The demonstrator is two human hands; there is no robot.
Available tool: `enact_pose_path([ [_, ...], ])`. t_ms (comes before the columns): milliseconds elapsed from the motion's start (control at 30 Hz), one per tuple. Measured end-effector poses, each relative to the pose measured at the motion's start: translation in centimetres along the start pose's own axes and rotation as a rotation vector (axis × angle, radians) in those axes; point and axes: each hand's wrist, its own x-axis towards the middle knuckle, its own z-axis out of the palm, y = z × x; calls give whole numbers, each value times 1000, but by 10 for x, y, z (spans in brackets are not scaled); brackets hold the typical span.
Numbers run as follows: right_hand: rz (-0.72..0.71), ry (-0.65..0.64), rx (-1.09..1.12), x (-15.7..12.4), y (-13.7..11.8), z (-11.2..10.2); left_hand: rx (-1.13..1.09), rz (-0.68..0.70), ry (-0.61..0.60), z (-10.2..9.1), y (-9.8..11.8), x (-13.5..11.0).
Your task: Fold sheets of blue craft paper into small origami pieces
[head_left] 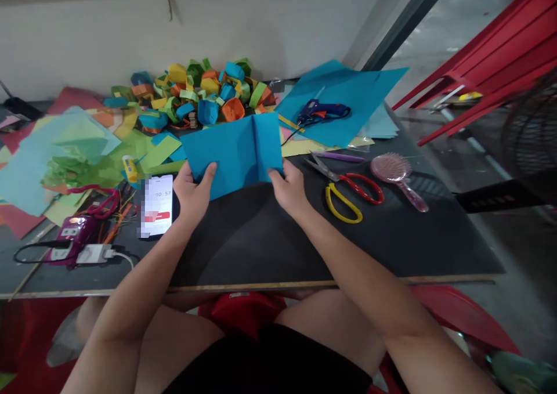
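paper (235, 150) is pinched at its near edge by left hand (194, 194) and right hand (289, 191)
a crooked crease is risked if edges slip

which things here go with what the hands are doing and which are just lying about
In hand: blue sheet, folded, held at its near edge by left hand and right hand.
Lying about: scissors, hairbrush, glue gun, phone, pile of paper loops.
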Motion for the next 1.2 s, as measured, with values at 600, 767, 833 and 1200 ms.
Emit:
enact_pose_path([
  [600,399,-197,584,17,-7,-11,64,-78,-7,-7,-26,23],
  [767,378,-146,541,17,-6,-12,143,42,-15,-5,-20,19],
  [833,371,-156,558,17,-8,-11,155,62,-31,-5,-16,17],
  [1200,257,-200,649,14,-11,-12,-115,-234,-89,-3,-39,21],
])
